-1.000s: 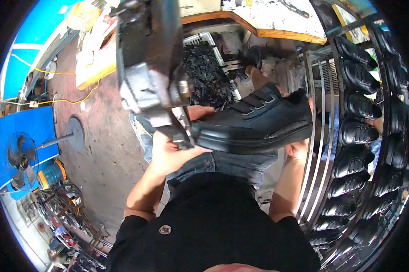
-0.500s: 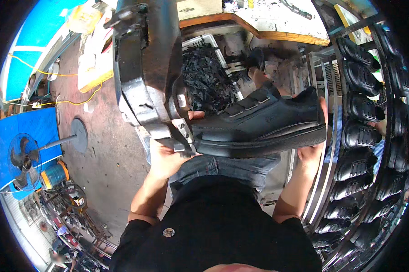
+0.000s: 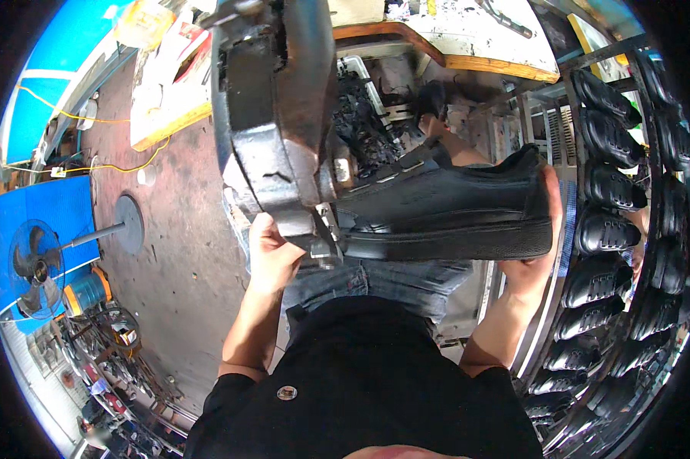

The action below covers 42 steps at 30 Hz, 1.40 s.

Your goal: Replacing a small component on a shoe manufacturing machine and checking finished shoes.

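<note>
A black shoe [image 3: 444, 210] with strap fastenings lies sideways across my front, toe to the left. Its toe end is partly hidden by the worn metal head [image 3: 280, 164] of a machine, and a small metal block at the head's lower end meets the shoe near the sole edge. My right hand [image 3: 540, 237] wraps round the heel. At the toe end, beside the machine's lower tip, my left hand [image 3: 275, 256] is closed, its thumb raised against the metal. Most of its fingers are out of sight behind the head and shoe.
A white basket [image 3: 372, 80] of black scraps stands beyond the shoe. Racks of black shoes [image 3: 609, 229] rise close on the right. A wood-edged worktable [image 3: 498, 65] is at the far side. On the left stand a fan [image 3: 35, 264] and a yellow cable [image 3: 142, 170].
The shoe has rolled, its straps turning away and its side and sole edge facing me more. My left thumb has come up by the machine head, which sits farther right in view.
</note>
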Tool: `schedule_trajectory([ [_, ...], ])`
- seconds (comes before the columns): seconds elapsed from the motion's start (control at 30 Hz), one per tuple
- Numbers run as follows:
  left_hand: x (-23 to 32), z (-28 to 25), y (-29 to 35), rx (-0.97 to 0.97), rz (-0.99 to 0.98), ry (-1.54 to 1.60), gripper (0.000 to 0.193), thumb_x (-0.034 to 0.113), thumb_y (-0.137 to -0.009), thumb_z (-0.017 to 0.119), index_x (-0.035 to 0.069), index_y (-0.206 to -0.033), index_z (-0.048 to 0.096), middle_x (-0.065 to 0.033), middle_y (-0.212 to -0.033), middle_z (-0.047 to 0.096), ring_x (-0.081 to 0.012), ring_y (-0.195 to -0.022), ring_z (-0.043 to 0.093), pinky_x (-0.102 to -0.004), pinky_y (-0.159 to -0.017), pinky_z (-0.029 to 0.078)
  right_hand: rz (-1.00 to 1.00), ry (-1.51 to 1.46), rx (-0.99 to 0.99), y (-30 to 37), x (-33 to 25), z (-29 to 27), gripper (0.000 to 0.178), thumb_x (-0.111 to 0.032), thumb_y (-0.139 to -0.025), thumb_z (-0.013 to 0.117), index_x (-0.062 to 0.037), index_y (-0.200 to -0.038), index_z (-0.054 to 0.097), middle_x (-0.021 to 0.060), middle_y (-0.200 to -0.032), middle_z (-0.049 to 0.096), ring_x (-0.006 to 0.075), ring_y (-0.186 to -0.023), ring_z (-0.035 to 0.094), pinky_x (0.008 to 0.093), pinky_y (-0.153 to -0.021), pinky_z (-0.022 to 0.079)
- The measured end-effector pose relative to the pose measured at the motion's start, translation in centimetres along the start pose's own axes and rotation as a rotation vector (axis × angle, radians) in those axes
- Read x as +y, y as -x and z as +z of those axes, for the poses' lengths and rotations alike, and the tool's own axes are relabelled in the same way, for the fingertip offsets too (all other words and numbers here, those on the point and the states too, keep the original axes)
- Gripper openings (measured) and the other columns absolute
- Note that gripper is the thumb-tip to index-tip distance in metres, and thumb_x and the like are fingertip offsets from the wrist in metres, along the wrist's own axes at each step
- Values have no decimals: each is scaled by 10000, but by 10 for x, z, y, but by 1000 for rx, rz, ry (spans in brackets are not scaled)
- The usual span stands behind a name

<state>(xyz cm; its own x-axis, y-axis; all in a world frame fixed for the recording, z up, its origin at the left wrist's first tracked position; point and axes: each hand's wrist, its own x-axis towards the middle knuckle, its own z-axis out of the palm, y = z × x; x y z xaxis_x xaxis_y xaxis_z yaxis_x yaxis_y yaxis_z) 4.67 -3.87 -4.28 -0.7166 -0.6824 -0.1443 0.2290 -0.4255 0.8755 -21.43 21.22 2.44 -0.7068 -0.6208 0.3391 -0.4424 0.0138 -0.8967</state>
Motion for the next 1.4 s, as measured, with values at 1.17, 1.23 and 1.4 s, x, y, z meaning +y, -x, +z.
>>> schedule_trajectory([
  [1.17, 12, 24, -16, -184, 144, -348, 740, 596, -949, 668, 126, -1493, 495, -252, -1481, 523, -392, -1324, 554, -557, -1096, 473, 206, -482, 257, 19, 13, -14, 609, -212, -1058, 543, -87, -1611, 320, 239, -1581, 430, 356, -1412, 497, 507, -1202, 390],
  [1.23, 10, 22, -15, -169, 145, -368, 732, 602, -944, 671, 136, -1484, 506, -253, -1477, 523, -388, -1320, 553, -560, -1093, 475, 185, -433, 221, 19, 10, -11, 597, -206, -1061, 531, -92, -1610, 327, 244, -1579, 432, 356, -1409, 501, 508, -1201, 392],
  [1.4, 7, 15, -17, -106, 82, -242, 686, 555, -948, 695, 142, -1467, 521, -241, -1475, 529, -383, -1316, 551, -569, -1113, 451, 287, -967, 231, 10, -7, -6, 579, -200, -1059, 522, -78, -1599, 352, 236, -1578, 439, 349, -1408, 505, 497, -1204, 393],
])
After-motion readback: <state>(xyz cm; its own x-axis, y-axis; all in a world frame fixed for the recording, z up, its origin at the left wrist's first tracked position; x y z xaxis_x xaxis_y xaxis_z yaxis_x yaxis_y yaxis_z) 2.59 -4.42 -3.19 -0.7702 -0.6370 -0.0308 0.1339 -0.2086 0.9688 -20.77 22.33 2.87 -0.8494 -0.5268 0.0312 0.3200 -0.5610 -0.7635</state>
